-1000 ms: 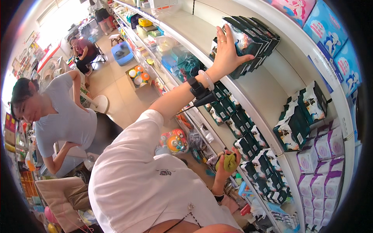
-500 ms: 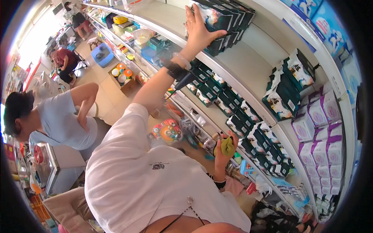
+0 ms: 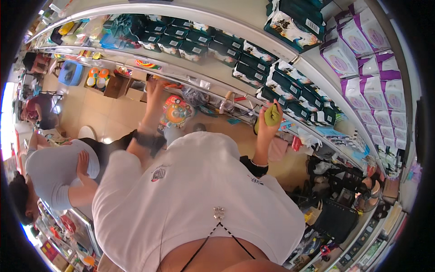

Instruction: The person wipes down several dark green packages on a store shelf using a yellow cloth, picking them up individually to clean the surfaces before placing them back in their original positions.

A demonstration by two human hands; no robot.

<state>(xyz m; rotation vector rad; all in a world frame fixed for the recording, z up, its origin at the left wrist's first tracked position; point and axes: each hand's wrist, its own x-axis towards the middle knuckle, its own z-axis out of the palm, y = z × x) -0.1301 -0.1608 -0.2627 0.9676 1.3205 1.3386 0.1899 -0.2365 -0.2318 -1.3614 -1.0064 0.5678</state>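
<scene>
The right hand [image 3: 266, 129] I watch from afar is wrapped around a soft green bundle [image 3: 273, 115], too squashed to show a long side. The left hand [image 3: 155, 88] is well left, too blurry to tell its grip, near a bright toy [image 3: 176, 112]. White shelves [image 3: 276, 44] with dark green packs [image 3: 249, 75] stand beyond; tan floor [image 3: 106, 109] shows below.

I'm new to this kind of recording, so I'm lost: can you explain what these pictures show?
There's no machine here: a wide fisheye camera on a person's head looks down past their white shirt at two bare hands. The right hand holds a yellow-green bundle, probably cloth. The left hand is blurred near the shelves; I can't tell whether it holds anything. Dark green packs and white-and-purple packs fill much of the shelving. The lens bends straight edges.
</scene>
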